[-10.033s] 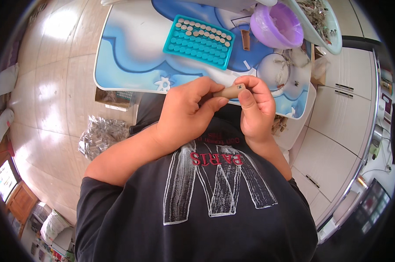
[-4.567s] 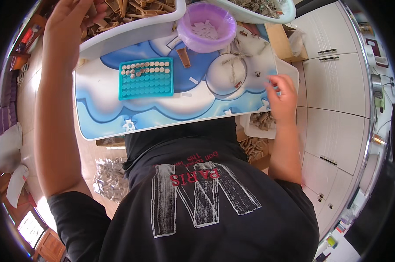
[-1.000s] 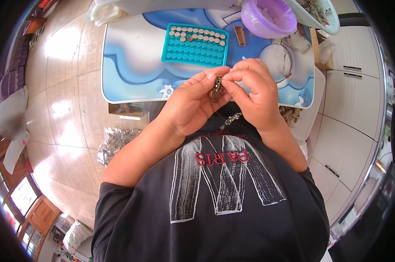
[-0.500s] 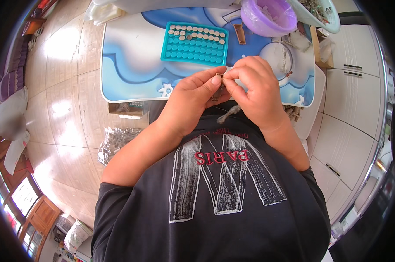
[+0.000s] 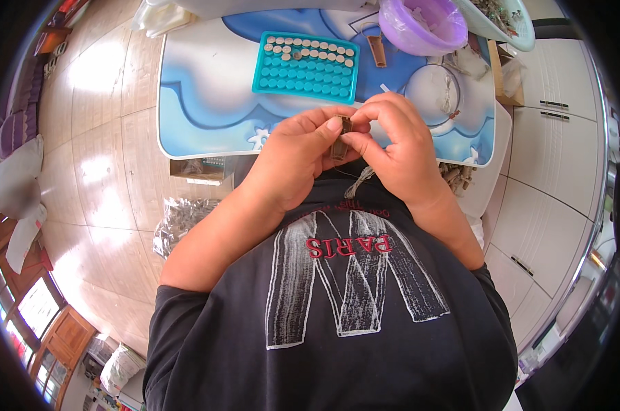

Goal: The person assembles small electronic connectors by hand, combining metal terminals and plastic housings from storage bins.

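Note:
Just in front of my body, at the table's near edge, my left hand point(image 5: 287, 156) grips a small brown tapered piece point(image 5: 339, 148) between thumb and fingers. The thumb presses near the piece's upper end. My right hand point(image 5: 407, 149) meets it there from the other side, thumb and forefinger closed at the piece's edge; whether they also pinch a thread cannot be made out. A pale grey tassel of cord point(image 5: 360, 182) hangs below the hands against the dark shirt. Farther off lies a similar brown tapered piece point(image 5: 376, 51) with a thin string loop.
A turquoise tray point(image 5: 256, 83) of round hollows, its far rows filled with pale discs point(image 5: 322, 46), lies on the blue-and-white table point(image 5: 217, 130). Back right stand a purple basin point(image 5: 425, 45) and a pale green basket point(image 5: 527, 34). Beside them is a clear round lid-like dish point(image 5: 430, 96) with strings.
My right hand has shifted slightly left and down along the brown piece, which now shows more. The tassel has swung from slanting to hanging closer under the hands.

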Motion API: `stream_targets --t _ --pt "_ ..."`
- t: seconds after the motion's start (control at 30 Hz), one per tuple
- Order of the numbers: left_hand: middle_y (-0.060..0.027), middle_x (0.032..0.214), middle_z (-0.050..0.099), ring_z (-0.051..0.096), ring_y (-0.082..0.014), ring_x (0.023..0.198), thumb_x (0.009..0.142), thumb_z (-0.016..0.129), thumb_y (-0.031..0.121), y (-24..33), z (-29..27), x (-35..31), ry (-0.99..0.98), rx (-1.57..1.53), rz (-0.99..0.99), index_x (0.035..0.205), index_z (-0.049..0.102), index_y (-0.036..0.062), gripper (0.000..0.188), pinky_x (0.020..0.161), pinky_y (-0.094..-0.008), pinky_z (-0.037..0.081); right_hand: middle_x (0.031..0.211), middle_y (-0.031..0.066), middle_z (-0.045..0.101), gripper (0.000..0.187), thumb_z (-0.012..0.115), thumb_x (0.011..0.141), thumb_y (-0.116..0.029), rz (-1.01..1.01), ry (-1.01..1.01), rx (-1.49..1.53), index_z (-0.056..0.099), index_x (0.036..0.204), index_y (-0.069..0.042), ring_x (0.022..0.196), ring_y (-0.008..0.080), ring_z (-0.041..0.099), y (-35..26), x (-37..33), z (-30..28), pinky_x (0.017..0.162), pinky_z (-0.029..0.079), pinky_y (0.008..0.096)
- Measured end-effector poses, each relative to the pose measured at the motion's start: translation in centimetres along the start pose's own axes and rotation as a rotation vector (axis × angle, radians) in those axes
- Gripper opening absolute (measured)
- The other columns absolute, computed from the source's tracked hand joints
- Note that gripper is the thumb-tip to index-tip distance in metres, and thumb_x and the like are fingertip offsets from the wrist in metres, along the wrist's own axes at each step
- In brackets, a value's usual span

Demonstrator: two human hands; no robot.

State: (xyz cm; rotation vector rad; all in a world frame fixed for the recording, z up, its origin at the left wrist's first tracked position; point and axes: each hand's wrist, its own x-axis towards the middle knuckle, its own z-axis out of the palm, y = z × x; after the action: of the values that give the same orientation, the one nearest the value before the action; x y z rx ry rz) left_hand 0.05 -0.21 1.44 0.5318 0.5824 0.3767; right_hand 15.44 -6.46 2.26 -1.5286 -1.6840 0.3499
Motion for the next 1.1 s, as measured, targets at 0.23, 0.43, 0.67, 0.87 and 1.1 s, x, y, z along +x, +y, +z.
stream_targets --t 0.23,0.43,0.67,0.87,1.1 --pt "-0.0125 0.109 0.059 0.059 -0.0191 0.1 0.096 0.044 0.017 0.8 0.3 0.1 0.179 -0.025 0.118 0.115 0.047 -0.002 0.027 0.084 -0.0311 0.05 0.076 0.0041 0.055 0.029 0.076 0.063 -0.018 -0.172 0.04 -0.213 0.055 0.081 -0.01 0.073 0.024 0.053 -1.5 -0.8 0.4 0.065 0.039 0.0365" --pt "-0.018 0.115 0.057 0.057 -0.024 0.107 0.097 0.041 0.017 0.6 0.2 0.2 0.184 -0.01 0.138 0.117 0.047 -0.0028 0.028 0.091 -0.0352 0.047 0.071 0.006 0.055 0.024 0.072 0.067 -0.004 -0.07 0.021 -0.011 0.054 0.083 -0.007 0.066 0.0247 0.054 -1.2 -1.4 1.2 0.06 0.039 0.0362" --pt "-0.0149 0.112 0.057 0.058 -0.0205 0.102 0.096 0.043 0.015 0.7 0.2 0.2 0.175 -0.034 0.161 0.117 0.045 -0.0023 0.027 0.089 -0.0329 0.048 0.075 0.0083 0.058 0.021 0.066 0.072 0.006 0.239 0.048 0.334 0.052 0.086 -0.003 0.067 0.0221 0.058 -1.8 -1.9 1.9 0.059 0.045 0.0323" --pt "-0.018 0.117 0.056 0.057 -0.0244 0.107 0.098 0.04 0.017 0.8 0.2 0.1 0.183 -0.019 0.182 0.117 0.046 -0.0026 0.028 0.092 -0.0356 0.047 0.074 0.0083 0.059 0.022 0.066 0.071 0.005 0.135 0.072 0.239 0.052 0.087 -0.003 0.067 0.0225 0.058 -1.6 -1.7 1.6 0.059 0.044 0.0325" --pt "-0.0182 0.117 0.056 0.057 -0.0243 0.108 0.097 0.041 0.017 0.7 0.1 0.1 0.195 -0.035 0.154 0.117 0.046 -0.0021 0.028 0.091 -0.0346 0.047 0.071 0.0075 0.058 0.023 0.066 0.071 0.006 0.096 0.054 0.189 0.059 0.09 -0.004 0.067 0.0239 0.057 -1.5 -1.5 2.0 0.06 0.044 0.034"
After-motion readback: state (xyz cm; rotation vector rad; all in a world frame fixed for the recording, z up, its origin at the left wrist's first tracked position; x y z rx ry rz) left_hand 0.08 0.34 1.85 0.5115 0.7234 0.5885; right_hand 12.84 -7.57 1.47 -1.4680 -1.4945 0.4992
